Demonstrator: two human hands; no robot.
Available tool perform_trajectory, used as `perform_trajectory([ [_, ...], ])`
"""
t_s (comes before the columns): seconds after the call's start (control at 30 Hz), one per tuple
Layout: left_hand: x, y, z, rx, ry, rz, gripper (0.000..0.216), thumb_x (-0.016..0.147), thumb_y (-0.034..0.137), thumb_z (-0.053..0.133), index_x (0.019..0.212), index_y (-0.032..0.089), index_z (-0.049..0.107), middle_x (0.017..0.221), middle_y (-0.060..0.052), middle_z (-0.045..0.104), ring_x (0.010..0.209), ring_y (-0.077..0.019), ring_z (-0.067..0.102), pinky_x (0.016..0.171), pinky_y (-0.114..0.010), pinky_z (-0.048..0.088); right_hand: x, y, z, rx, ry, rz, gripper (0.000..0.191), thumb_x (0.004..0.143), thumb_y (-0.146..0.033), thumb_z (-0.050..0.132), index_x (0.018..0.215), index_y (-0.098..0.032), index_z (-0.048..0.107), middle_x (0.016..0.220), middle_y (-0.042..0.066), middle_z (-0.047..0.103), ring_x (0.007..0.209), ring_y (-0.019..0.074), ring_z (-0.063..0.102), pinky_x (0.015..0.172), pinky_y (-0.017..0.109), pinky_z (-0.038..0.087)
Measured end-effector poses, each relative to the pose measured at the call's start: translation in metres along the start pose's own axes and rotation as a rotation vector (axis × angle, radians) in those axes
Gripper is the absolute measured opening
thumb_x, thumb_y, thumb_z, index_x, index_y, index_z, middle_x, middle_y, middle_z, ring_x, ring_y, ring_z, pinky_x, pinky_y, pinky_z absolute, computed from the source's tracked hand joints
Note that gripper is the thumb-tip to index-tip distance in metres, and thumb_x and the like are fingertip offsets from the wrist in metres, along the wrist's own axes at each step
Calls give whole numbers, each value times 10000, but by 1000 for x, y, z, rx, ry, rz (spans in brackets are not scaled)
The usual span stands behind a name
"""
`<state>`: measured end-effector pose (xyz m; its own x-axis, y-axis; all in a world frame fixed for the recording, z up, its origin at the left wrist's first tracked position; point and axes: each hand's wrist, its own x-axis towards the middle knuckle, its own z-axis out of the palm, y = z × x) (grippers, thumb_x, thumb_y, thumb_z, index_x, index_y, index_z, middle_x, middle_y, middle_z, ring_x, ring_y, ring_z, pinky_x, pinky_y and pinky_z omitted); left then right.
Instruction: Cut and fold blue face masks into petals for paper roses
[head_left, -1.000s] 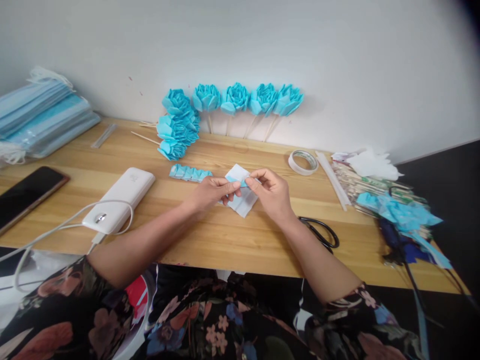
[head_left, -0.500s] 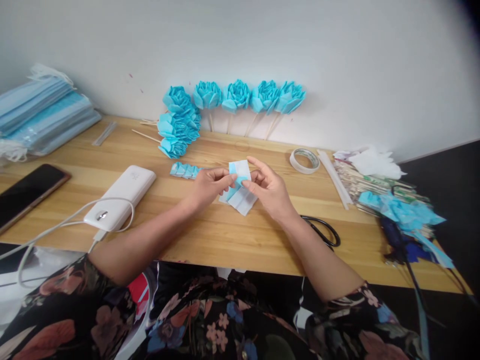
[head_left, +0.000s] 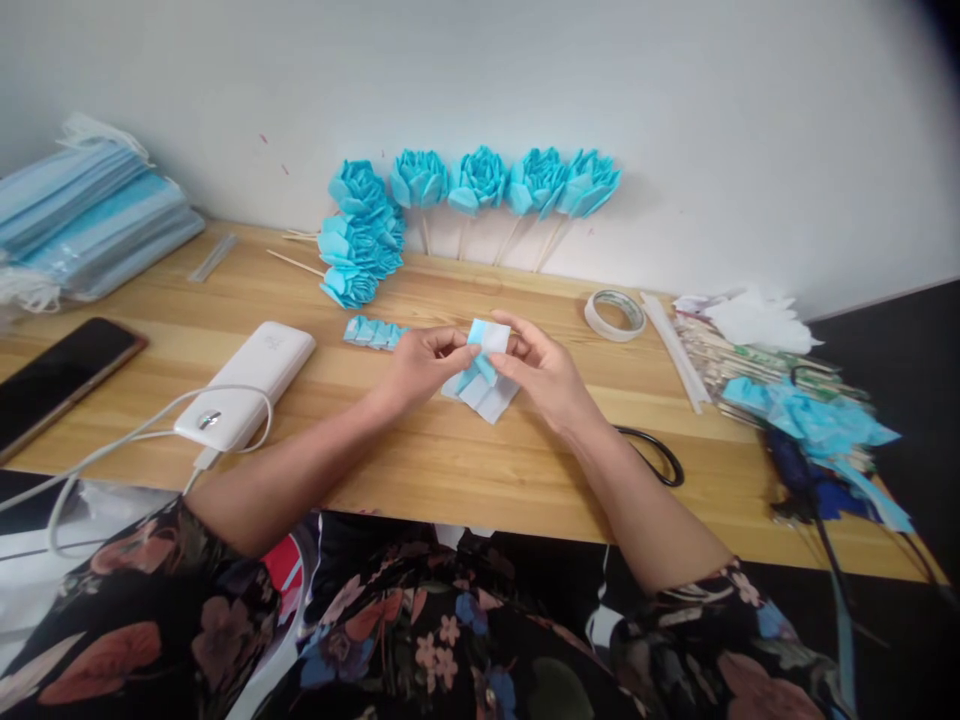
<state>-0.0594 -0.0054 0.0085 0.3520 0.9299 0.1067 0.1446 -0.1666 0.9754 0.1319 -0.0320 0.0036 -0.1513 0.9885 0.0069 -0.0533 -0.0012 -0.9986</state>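
Between my two hands is a small square of blue and white mask fabric (head_left: 493,340), partly folded. My left hand (head_left: 427,365) pinches its left edge between thumb and fingers. On the other side my right hand (head_left: 549,372) grips it, with the thumb pressing the fold and the index finger behind. Under it lie more white fabric pieces (head_left: 491,403) on the table. A row of small folded blue pieces (head_left: 373,333) lies just beyond my left hand.
Several blue fabric roses (head_left: 478,182) on sticks lean on the wall; others are stacked (head_left: 360,240) left of them. A tape roll (head_left: 615,316), glue sticks (head_left: 675,350), black-handled scissors (head_left: 664,455), a power bank (head_left: 247,385), a phone (head_left: 67,380) and packed masks (head_left: 90,220) surround my hands.
The fabric's blue side has been folded further over under my thumbs. Both hands have shifted slightly to the right in view, as has the whole scene.
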Motion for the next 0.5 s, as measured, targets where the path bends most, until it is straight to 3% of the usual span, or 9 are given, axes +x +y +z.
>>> perform_trajectory([
  [0.27,-1,4,2,-165,-45,-43,320,807,462,700,730,158,634,678,1,599,602,-92,500,586,-229,427,2,3,-1,1,44,-32,566,754,-320,798,1290,-284,618,891,-14,745,809,164,680,778,338,550],
  [0.37,-2,3,4,-195,-84,-69,326,797,462,709,687,164,635,661,8,588,604,-91,499,599,-231,433,3,4,-2,-13,75,-64,532,749,-327,804,1251,-278,635,875,-18,735,790,153,665,764,327,540],
  [0.5,-3,1,5,-215,-43,-131,322,789,441,715,646,162,641,655,4,606,588,-86,490,605,-240,415,2,4,0,-7,62,-48,531,726,-333,829,1224,-274,651,931,0,741,822,164,667,794,344,544],
])
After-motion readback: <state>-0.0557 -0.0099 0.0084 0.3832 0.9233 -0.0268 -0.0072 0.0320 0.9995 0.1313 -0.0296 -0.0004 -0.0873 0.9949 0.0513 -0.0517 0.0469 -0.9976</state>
